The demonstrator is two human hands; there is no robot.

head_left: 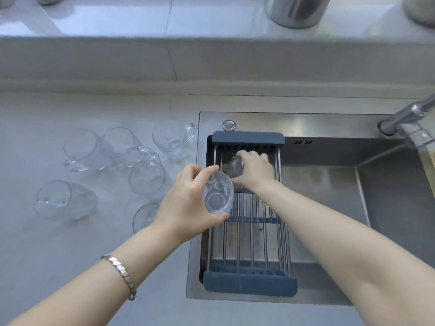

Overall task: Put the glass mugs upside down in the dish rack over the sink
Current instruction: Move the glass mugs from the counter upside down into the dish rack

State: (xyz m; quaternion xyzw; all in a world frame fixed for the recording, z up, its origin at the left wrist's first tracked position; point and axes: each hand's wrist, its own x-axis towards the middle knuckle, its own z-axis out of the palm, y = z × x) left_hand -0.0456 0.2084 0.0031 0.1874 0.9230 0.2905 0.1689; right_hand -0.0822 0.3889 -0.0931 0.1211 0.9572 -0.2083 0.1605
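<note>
A: What's in the left hand (188,203)?
B: A glass mug (218,192), fingers wrapped round it, tipped on its side w/ the mouth facing us, just over the near-left edge of the dish rack (249,234).
A: And the right hand (255,169)?
B: Closed over a second mug (234,167) at the far end of the rack, mug tilted. Can't tell if it's touching the bars.
A: Rack's where?
B: Across the left side of the sink (329,184), tap (407,118) off to the right.
A: Other mugs?
B: Six-ish more mugs (117,147) on the counter (70,243) left of the sink, bunched close; one partly behind the left wrist. Bracelet (121,274) on the left forearm.
</note>
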